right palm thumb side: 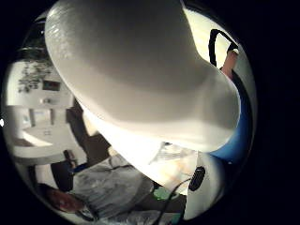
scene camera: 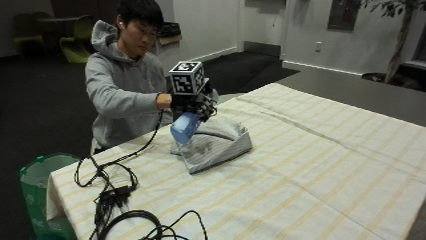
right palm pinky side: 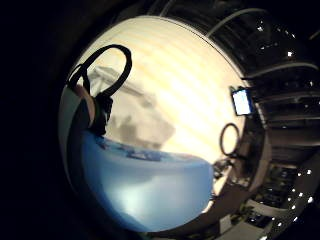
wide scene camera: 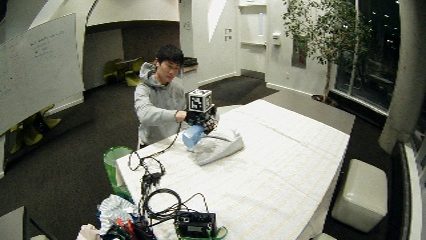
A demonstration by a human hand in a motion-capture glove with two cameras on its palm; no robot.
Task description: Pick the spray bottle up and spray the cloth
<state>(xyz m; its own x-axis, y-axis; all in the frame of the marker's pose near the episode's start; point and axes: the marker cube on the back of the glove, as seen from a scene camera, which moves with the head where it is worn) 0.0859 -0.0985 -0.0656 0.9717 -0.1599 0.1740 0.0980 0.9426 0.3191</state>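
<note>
Striped desk (scene camera: pixel 319 165) is where we're working, hand (scene camera: pixel 193 102) lifting the bottle (scene camera: pixel 184 127) clear, fingers curling round it, just above the grey cloth (scene camera: pixel 216 145). So we're reckoning pickup's done and spraying's what's left; nozzle direction, we can't tell.

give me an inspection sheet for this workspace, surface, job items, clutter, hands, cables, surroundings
Surface: table under a pale striped covering.
Job's things: blue spray bottle lifted, tilted over the crumpled grey cloth lying on the table.
Clutter: small items heaped at the table's near corner.
Hands: gloved right hand grips the bottle; the other hand is not visible.
Cables: black cables trail from the glove across the table's near end.
Surroundings: green bin beside the table; whiteboard; potted tree.
</note>
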